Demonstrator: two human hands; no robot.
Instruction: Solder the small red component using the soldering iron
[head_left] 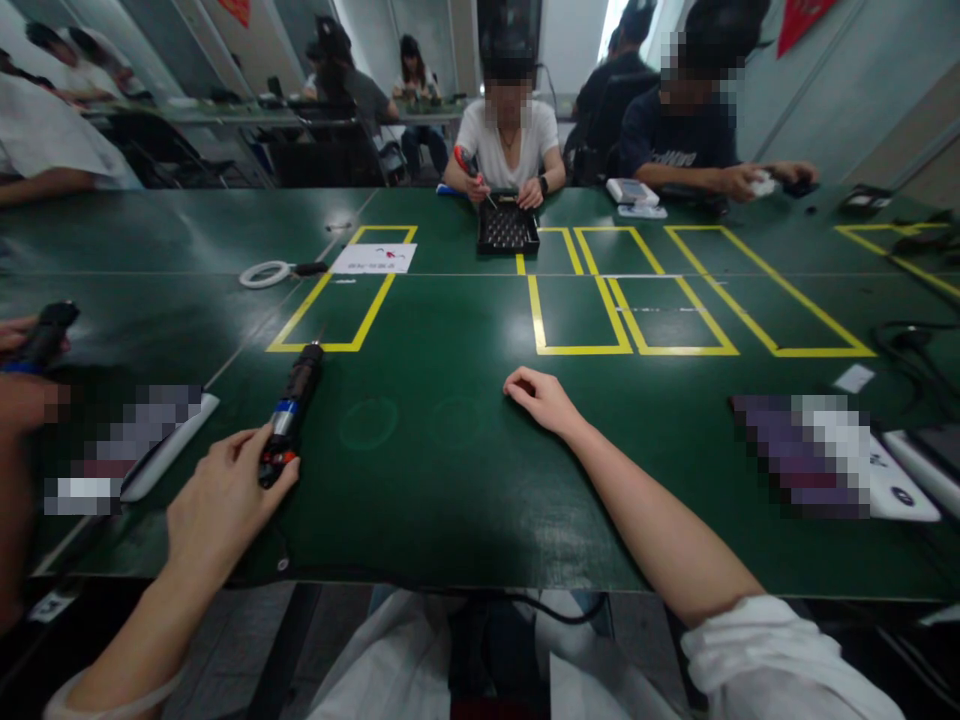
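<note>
An electric screwdriver with a dark body, a blue and silver band and an orange-red part lies on the green table, its thin bit pointing away from me. My left hand grips its near end, thumb on one side and fingers on the other. On the table to the right rests my right hand, its fingers loosely curled in. I see nothing in its hollow, and no object touches it.
Yellow tape outlines mark the green table. A white paper sheet and a white ring-shaped object lie at left. Across sits a person with a screwdriver over a black tray. A cable runs along the near edge.
</note>
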